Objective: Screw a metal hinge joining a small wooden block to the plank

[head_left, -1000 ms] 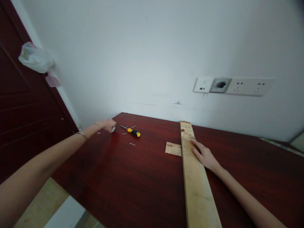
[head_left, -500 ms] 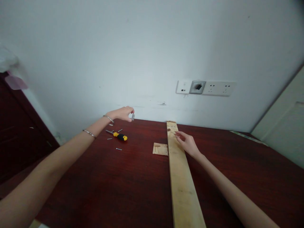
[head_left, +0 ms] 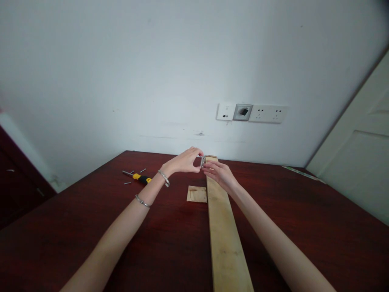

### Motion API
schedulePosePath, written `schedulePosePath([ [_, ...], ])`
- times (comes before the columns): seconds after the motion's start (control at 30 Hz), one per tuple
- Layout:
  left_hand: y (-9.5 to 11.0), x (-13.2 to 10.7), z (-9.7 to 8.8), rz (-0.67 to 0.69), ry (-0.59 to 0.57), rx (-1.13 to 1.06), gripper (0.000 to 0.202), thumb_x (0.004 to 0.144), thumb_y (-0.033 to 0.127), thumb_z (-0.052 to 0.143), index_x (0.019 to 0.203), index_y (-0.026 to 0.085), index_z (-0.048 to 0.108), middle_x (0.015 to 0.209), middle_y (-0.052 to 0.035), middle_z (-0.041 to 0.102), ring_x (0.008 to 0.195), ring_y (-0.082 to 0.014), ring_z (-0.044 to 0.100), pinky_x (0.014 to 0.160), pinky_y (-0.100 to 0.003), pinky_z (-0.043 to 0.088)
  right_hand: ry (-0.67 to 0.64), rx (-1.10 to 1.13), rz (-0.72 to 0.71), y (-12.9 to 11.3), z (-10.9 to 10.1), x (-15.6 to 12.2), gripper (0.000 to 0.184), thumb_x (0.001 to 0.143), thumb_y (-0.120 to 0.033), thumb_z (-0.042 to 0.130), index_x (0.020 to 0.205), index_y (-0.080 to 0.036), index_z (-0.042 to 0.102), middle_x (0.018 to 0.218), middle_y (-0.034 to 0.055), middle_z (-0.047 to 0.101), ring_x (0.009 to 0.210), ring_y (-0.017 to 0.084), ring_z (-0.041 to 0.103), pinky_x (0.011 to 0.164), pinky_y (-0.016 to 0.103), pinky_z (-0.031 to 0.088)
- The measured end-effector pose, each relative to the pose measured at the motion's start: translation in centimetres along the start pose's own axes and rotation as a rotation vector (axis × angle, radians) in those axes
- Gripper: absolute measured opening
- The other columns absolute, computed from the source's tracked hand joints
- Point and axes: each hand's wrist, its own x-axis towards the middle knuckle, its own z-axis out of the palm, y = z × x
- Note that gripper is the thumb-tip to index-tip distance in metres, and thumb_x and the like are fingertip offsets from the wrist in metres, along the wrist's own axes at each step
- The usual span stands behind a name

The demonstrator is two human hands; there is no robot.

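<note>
My left hand (head_left: 186, 160) pinches a small metal bracket (head_left: 202, 162) between thumb and fingers, just left of the far end of a long wooden board (head_left: 223, 227). From the other side my right hand (head_left: 220, 172) reaches over the board, its fingers stretched out and slightly apart. Its fingertips are at the bracket's right edge; whether they press on it I cannot tell. Against the board's left side lies a short flat piece of wood (head_left: 197, 194). A yellow and black screwdriver (head_left: 141, 178) lies left of my left wrist, partly covered by it.
Several loose screws (head_left: 127, 183) lie around the screwdriver on the dark red tabletop (head_left: 164, 235). The wall (head_left: 152, 73) rises behind the table's far edge, with sockets (head_left: 267, 114) on it. A thin strip (head_left: 304, 174) lies at the far right, near a white door (head_left: 361, 162).
My left hand has moved right with the bracket, from above the screwdriver to the board's far end. My right hand has come to meet it at the bracket. The view has shifted slightly.
</note>
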Motion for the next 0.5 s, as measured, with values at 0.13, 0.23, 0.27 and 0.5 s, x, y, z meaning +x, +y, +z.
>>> schedulePosePath([
  [0.13, 0.8, -0.1, 0.1, 0.057, -0.037, 0.029, 0.034, 0.071, 0.018, 0.060, 0.103, 0.014, 0.050, 0.103, -0.0097, 0.055, 0.099, -0.0226, 0.050, 0.088, -0.032, 0.041, -0.117, 0.089, 0.061, 0.6, -0.3, 0.1, 0.011, 0.077, -0.019, 0.068, 0.087, -0.015, 0.069, 0.088, 0.0056, 0.074, 0.076, 0.014, 0.069, 0.078, 0.026, 0.055],
  [0.23, 0.9, -0.3, 0.2, 0.073, -0.048, 0.032, 0.032, 0.071, 0.017, 0.059, 0.102, 0.014, 0.051, 0.101, -0.0097, 0.055, 0.098, -0.0226, 0.051, 0.087, -0.032, 0.041, -0.185, 0.138, 0.089, 1.1, -0.4, 0.3, 0.015, 0.077, -0.023, 0.069, 0.090, -0.016, 0.070, 0.093, 0.0066, 0.074, 0.081, 0.014, 0.069, 0.081, 0.027, 0.054],
  [0.27, 0.9, -0.4, 0.3, 0.075, -0.042, 0.029, 0.033, 0.071, 0.018, 0.059, 0.102, 0.014, 0.051, 0.101, -0.0098, 0.055, 0.098, -0.0227, 0.051, 0.087, -0.032, 0.041, -0.190, 0.143, 0.098, 1.2, -0.5, 0.3, 0.015, 0.077, -0.024, 0.069, 0.090, -0.017, 0.070, 0.093, 0.0064, 0.074, 0.081, 0.014, 0.069, 0.081, 0.028, 0.054],
  [0.5, 0.6, -0.8, 0.8, 0.019, -0.034, -0.048, 0.038, 0.074, 0.023, 0.062, 0.109, 0.016, 0.050, 0.106, -0.0092, 0.058, 0.096, -0.0233, 0.055, 0.085, -0.033, 0.041, -0.057, 0.000, 0.045, 1.0, -1.0, 0.3, 0.018, 0.066, -0.028, 0.078, 0.078, -0.017, 0.071, 0.080, 0.0028, 0.071, 0.071, 0.011, 0.065, 0.072, 0.025, 0.054],
])
